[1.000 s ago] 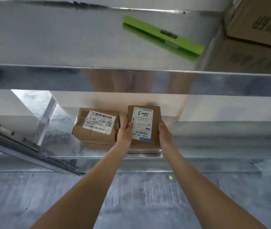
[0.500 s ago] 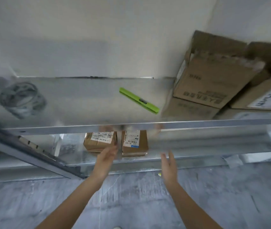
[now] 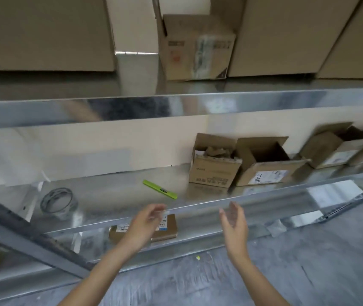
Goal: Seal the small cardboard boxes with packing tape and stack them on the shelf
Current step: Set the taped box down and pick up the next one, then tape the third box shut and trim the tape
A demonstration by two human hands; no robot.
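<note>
Metal shelf (image 3: 198,102) fills the view. Big cartons (image 3: 43,34) on its top tier, open cartons (image 3: 262,164) on the middle tier with a tape roll (image 3: 58,203) and green cutter (image 3: 160,189). Small boxes (image 3: 167,226) on the bottom tier, partly behind the left hand (image 3: 142,228). Left hand and right hand (image 3: 234,228) both released, empty, fingers loose, in front of the middle tier's edge.

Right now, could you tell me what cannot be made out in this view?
- Labelled boxes on the lower shelf: partly hidden by the left hand and the shelf edge.
- Box label text: too blurred to read.
- Right hand: fingertips motion-blurred.
- Tape roll: blurred.
</note>
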